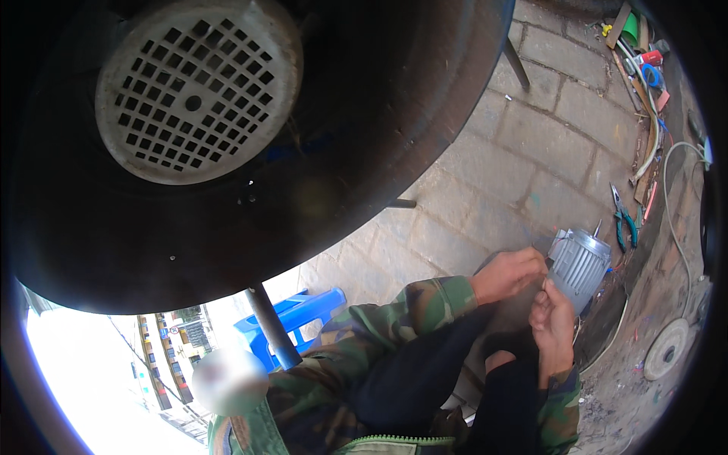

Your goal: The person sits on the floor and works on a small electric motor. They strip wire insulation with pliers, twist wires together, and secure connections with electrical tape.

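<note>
A silver finned electric motor (581, 264) sits low in front of me, tilted, with a thin shaft at its upper end. My left hand (512, 274) has its fingers bunched at the motor's left side. Against the lower part of the housing, my right hand (553, 318) has thumb and forefinger pinched together and the other fingers curled. Anything small between the fingertips is too fine to make out. Long-nose pliers (624, 219) with teal handles lie beside the motor.
A dark round machine body (364, 187) with a perforated fan cover (199, 94) overhangs the left; its metal leg (272, 327) stands by a blue plastic stool (330, 300). Paving (546, 125) stretches to scraps and cables (645, 102). A grey disc (666, 348) lies at right.
</note>
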{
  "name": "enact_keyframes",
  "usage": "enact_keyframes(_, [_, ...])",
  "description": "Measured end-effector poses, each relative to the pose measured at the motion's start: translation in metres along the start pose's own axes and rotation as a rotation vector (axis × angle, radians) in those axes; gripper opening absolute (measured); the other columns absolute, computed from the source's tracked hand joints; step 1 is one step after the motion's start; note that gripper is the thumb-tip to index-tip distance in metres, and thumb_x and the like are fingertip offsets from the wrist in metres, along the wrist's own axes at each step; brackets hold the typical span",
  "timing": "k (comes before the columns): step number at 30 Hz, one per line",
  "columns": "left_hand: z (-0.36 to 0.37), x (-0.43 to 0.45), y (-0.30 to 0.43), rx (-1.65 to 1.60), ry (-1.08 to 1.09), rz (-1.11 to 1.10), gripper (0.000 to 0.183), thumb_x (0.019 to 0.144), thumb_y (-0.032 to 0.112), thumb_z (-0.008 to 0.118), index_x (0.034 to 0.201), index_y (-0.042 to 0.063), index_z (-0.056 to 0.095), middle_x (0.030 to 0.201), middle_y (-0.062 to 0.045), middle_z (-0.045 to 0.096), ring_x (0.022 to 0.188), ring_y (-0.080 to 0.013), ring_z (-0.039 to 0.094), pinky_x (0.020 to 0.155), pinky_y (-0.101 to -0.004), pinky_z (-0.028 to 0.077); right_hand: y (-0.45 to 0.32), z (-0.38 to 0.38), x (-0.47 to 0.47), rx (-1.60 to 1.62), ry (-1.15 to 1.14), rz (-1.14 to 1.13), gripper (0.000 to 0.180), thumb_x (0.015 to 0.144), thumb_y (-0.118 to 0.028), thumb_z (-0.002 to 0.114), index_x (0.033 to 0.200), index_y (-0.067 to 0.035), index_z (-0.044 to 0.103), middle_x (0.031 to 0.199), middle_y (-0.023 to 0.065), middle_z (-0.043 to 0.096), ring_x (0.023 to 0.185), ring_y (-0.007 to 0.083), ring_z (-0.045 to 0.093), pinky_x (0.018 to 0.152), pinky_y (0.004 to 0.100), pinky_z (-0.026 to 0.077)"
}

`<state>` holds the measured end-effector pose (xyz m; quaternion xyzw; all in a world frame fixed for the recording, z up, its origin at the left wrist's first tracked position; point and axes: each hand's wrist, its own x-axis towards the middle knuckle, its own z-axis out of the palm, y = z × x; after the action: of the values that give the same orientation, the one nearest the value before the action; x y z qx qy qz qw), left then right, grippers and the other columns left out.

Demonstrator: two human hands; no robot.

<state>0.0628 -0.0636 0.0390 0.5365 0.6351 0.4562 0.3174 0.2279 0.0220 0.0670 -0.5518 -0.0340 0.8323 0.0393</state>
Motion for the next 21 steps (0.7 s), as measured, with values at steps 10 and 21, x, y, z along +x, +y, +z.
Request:
enact_keyframes(10, [0.001, 0.0, 0.0, 0.085, -0.093, -0.063, 0.015, 0.088, -0.003, 0.073, 0.102, 0.003, 0.073, 0.103, -0.014, 0.069, 0.094, -0.0302, 0.069, 0.08, -0.0373, 0.057, 0.019, 0.002, 0.0, -0.684, 0.231, -0.918, 0.025, 0.099, -0.019, 0.069, 0.117, -0.001, 0.065, 0.079, 0.0112, 0.07, 0.069, 0.0204, 0.068, 0.063, 0.0353, 0.054])
enact_keyframes(21, [0.005, 0.011, 0.004, 0.032, -0.068, -0.057, 0.012, 0.088, -0.005, 0.073, 0.098, 0.0, 0.071, 0.102, -0.013, 0.07, 0.091, -0.0254, 0.068, 0.08, -0.0326, 0.055, 0.012, -0.004, -0.005, -1.172, 0.255, -1.221, 0.012, 0.098, -0.013, 0.065, 0.098, -0.003, 0.059, 0.09, 0.0159, 0.064, 0.077, 0.0405, 0.067, 0.065, 0.049, 0.053])
